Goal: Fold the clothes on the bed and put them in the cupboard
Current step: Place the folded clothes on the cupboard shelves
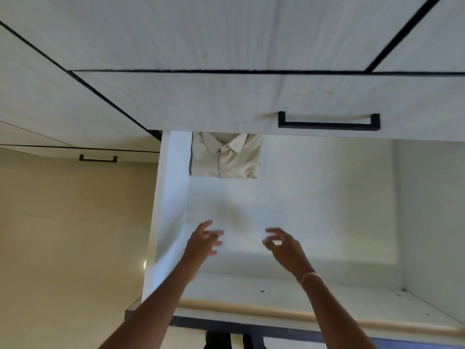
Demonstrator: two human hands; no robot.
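A folded beige collared shirt (225, 156) lies at the far left of the white cupboard compartment (327, 197), partly under the panel above. My left hand (203, 241) and my right hand (283, 244) reach into the compartment below the shirt, apart from it. Both have spread fingers and hold nothing. A thin bracelet circles my right wrist.
A white panel with a black handle (328, 122) hangs over the compartment's top. A wooden rod (276, 311) runs along the compartment's near edge. The cupboard's left wall (166, 210) borders a beige surface (70, 235); another black handle (98, 158) shows at left.
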